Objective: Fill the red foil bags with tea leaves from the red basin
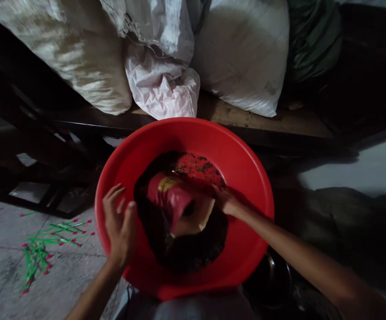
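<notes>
A large red plastic basin [246, 178] stands in front of me with dark loose material [196, 253] on its bottom, some specks spread up the far side. Inside it is a dark red packet [173, 195] with a yellow patch and a pale inner lining, tilted, its mouth toward me and blurred by motion. My right hand [225, 201] reaches into the basin, its fingers closed at the right edge of the packet; the fingertips are dim and smeared. At the basin's left rim, my left hand [119, 226] is raised with fingers apart, holding nothing.
Behind the basin, a dark wooden bench [246, 120] bears several stuffed white sacks [242, 53] and a dark green bundle [314, 40]. Green sticks with pink tips [37, 258] lie scattered on the tiled floor [76, 275] at left. Dark wooden furniture [39, 182] stands farther left.
</notes>
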A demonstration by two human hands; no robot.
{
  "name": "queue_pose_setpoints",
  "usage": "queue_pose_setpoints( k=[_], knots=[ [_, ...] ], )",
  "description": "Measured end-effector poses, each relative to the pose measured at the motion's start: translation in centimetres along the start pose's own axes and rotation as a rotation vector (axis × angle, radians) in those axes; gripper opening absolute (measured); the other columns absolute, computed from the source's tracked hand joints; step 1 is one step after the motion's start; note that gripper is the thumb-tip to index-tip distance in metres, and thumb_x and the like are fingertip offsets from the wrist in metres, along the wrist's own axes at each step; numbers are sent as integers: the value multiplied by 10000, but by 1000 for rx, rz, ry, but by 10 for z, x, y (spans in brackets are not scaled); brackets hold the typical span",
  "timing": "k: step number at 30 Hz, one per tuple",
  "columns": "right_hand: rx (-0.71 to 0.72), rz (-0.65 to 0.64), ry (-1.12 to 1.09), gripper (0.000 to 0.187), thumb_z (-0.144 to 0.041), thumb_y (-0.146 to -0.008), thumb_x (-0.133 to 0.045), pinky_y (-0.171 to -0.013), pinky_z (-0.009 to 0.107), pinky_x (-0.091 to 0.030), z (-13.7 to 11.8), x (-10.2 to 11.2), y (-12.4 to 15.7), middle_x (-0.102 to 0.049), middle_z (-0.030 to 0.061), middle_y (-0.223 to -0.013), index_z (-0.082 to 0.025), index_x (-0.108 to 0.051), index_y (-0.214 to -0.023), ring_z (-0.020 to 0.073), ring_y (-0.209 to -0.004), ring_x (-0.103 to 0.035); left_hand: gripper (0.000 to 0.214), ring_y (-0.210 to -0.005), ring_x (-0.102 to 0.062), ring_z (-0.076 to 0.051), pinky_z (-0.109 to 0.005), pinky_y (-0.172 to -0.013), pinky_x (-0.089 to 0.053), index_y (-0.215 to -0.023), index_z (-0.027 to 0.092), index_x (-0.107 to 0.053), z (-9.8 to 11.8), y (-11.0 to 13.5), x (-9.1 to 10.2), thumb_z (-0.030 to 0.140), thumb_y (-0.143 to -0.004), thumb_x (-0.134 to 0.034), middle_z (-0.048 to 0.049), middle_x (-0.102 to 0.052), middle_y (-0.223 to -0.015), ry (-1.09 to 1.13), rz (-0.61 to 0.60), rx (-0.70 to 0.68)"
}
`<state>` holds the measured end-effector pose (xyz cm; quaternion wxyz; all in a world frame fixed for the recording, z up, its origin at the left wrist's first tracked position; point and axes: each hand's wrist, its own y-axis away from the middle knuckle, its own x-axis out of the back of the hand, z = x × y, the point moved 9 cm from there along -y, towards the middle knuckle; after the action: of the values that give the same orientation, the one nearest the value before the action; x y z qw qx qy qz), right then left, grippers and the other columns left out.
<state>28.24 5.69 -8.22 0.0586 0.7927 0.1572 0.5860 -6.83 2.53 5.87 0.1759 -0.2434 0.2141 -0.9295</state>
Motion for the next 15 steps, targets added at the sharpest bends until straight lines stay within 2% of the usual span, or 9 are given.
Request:
queue_pose_setpoints(
  k=[2,3,5,7,9,10,12,13,15],
  knots=[
    [77,-15,-296,781,-373,-977,-597,-1150,404,-497,-32,-14,5,-575,190,-1540,-148,-313,-1669,278,-1385,-601,496,-1511,-464,-332,-546,-1162,-516,-1450,283,-532,-18,38,-39,459,-992,-606,-127,-436,-1641,36,-359,127],
    [103,-19,-492,788,-427,-996,-564,-1201,417,-458,-48,-21,10,-510,163,-1610,-184,-270,-1686,271,-1457,-540,516,-1548,-415,-342,-577,-1200,-473,-1483,283,-499,-24,58,-51,478,-1009,-562,-131,-383,-1675,24,-467,187],
    [57,-34,-857,716,-490,-1016,-503,-1223,450,-441,-71,-33,20,-520,117,-1608,-251,-315,-1664,273,-1479,-518,610,-1566,-389,-366,-613,-1219,-441,-1559,260,-402,-32,90,-62,516,-1019,-524,-167,-342,-1684,-28,-554,284],
    [-83,-106,-1075,685,-488,-1008,-453,-1097,483,-550,-83,-45,34,-610,106,-1512,-287,-332,-1651,289,-1349,-628,808,-1579,-361,-401,-605,-1183,-487,-1643,278,-264,-30,112,-68,530,-965,-625,-177,-209,-1747,-100,-640,287],
    [-152,-212,-1162,735,-485,-996,-397,-859,472,-641,-92,-46,49,-653,109,-1442,-315,-230,-1692,294,-1159,-716,908,-1555,-397,-425,-564,-1080,-584,-1680,317,-179,-27,121,-70,416,-930,-682,-167,-102,-1784,-181,-700,248],
    [-136,-247,-1129,770,-499,-993,-394,-772,446,-644,-97,-41,54,-684,108,-1383,-323,-171,-1708,289,-1072,-737,884,-1521,-452,-421,-534,-1014,-627,-1682,326,-187,-26,119,-69,308,-929,-650,-167,-116,-1784,-217,-701,233],
    [-70,-238,-855,838,-536,-980,-489,-762,421,-620,-103,-21,60,-756,104,-1190,-291,-172,-1716,292,-970,-749,857,-1431,-571,-382,-473,-929,-664,-1653,309,-292,-25,106,-67,82,-861,-526,-174,-256,-1747,-246,-661,197],
    [-52,-203,-642,805,-524,-980,-540,-805,420,-603,-104,-11,60,-777,105,-1078,-258,-278,-1694,300,-948,-752,881,-1400,-604,-353,-451,-936,-663,-1621,298,-362,-22,94,-67,9,-796,-475,-165,-331,-1716,-240,-634,168],
    [-42,-133,-248,571,-463,-1031,-523,-868,413,-563,-105,8,56,-789,122,-957,-225,-548,-1549,312,-935,-762,901,-1391,-614,-298,-429,-1030,-628,-1533,281,-487,-9,63,-72,-45,-695,-437,-124,-437,-1652,-194,-580,74]
  ],
)
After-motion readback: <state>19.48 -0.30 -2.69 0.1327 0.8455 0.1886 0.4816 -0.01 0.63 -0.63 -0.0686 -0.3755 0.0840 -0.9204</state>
